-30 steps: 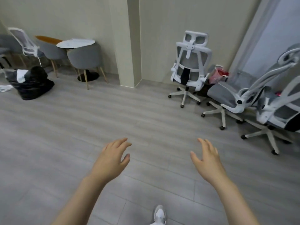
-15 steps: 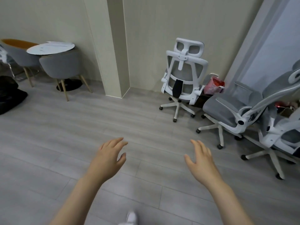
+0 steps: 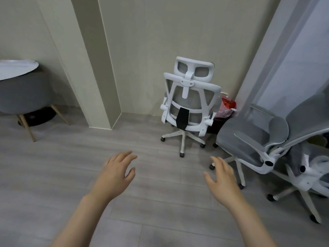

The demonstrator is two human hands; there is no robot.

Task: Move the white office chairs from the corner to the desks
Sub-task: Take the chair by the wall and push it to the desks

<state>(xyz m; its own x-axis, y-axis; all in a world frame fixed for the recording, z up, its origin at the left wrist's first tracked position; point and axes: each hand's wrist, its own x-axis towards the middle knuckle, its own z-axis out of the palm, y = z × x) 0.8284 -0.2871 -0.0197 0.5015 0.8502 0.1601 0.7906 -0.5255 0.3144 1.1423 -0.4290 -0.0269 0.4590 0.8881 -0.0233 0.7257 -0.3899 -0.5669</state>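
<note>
1. An upright white-framed office chair with grey mesh back and headrest (image 3: 189, 102) stands in the corner on its white five-star castor base, its back turned to the camera and its seat facing the beige wall; no desk is in view.

2. From the hands, this chair lies at about 12 to 1 o'clock, well apart across bare grey plank flooring (image 3: 53, 172). Its long axis runs straight up, from castors to headrest, so the top rail of the backrest is likely the natural hold.

3. The right hand (image 3: 222, 177) is the nearer of the two, reaching out empty with fingers spread and relaxed; the left hand (image 3: 115, 172) is likewise empty and loose-fingered, a little farther to the 10 o'clock side.

4. At 2 to 3 o'clock, a reclined grey-upholstered office chair on a white frame (image 3: 258, 138) sits just beside the right hand's line, its castors near that hand, with a third white-and-grey chair (image 3: 306, 172) crowded against it.

5. A red plastic bag (image 3: 227, 106) is wedged in the corner between the chairs.

6. At 9 o'clock stand a round white-topped table (image 3: 16, 68) and a grey tub chair on wooden legs (image 3: 25, 93).
</note>
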